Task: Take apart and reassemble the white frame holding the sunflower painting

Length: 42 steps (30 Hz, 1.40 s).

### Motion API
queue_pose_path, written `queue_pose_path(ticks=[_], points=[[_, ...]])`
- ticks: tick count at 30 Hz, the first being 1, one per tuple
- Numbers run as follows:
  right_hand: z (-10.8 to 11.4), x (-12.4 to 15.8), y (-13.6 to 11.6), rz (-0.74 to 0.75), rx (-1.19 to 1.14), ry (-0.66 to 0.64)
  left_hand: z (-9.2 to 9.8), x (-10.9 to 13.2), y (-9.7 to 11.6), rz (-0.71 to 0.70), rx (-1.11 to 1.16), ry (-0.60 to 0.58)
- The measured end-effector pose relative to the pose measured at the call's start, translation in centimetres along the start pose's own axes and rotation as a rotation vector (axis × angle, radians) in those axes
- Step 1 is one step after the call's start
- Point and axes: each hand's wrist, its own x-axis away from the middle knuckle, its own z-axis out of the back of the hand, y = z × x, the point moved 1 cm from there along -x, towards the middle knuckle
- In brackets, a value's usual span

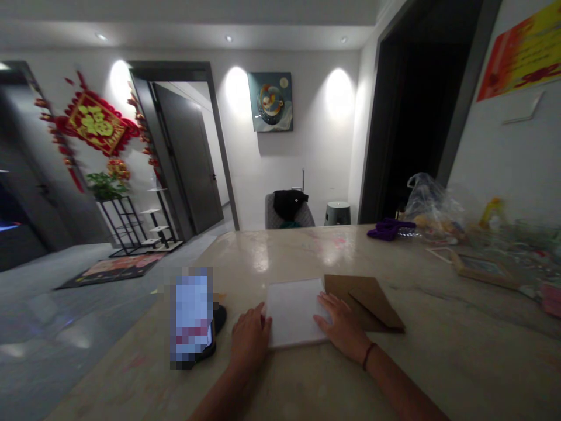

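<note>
Near the front of the pale stone bench (438, 362), a white card (293, 313) lies between the left hand (249, 333) and right hand (344, 324), its longer edges running crosswise, both hands' fingers spread flat and ungripping against its sides, a brown kraft envelope (363, 301) just beyond the right.

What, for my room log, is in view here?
stone counter: one, beige, foreground
white sheet: one, white, on counter between hands
kraft envelope: one, brown, right of sheet
phone: one, screen blurred, left of sheet
purple cloth: one, purple, far counter edge
plastic bag: one, clear, far right of counter
wall painting: one, teal, back wall
hanging ornament: one, red and gold, left wall
chair: one, grey, beyond counter
left hand: one, bare, at sheet's left edge
right hand: one, bare, at sheet's right edge
</note>
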Motion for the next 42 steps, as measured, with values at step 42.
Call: queue_pose_path(ticks=[42], points=[[3.0, 0.1, -2.3, -0.024, 0.176, 0.007, 0.3, 1.5, 2.3, -0.171, -0.013, -0.108]])
